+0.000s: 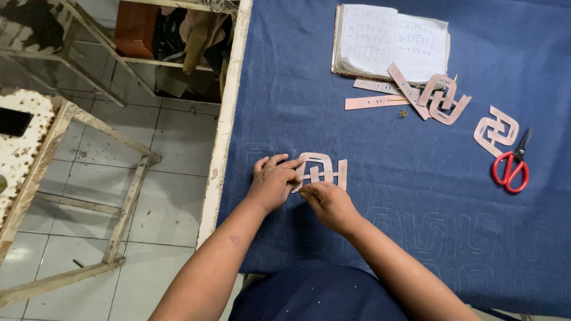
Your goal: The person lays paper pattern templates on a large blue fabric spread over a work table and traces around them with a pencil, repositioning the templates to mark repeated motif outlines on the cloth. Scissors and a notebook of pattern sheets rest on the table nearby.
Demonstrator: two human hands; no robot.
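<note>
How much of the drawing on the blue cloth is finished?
Done: a row of faint traced shapes runs along the blue cloth near the person. In hand: the left hand presses a pink cut-out stencil flat while the right hand works at its edge; any tool is hidden. Left: the cloth beyond the stencil shows no lines. Spare stencils and red scissors lie untouched.

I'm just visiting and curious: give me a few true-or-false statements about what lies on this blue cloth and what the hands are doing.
1. Both hands touch a pink cut-out template. True: left hand, right hand.
2. The scissors have blue handles. False: they are red.
3. An open notebook lies at the far side of the blue cloth. True.
4. The right hand holds the scissors. False: they lie apart, untouched.
5. Faint traced outlines show on the cloth. True.
</note>
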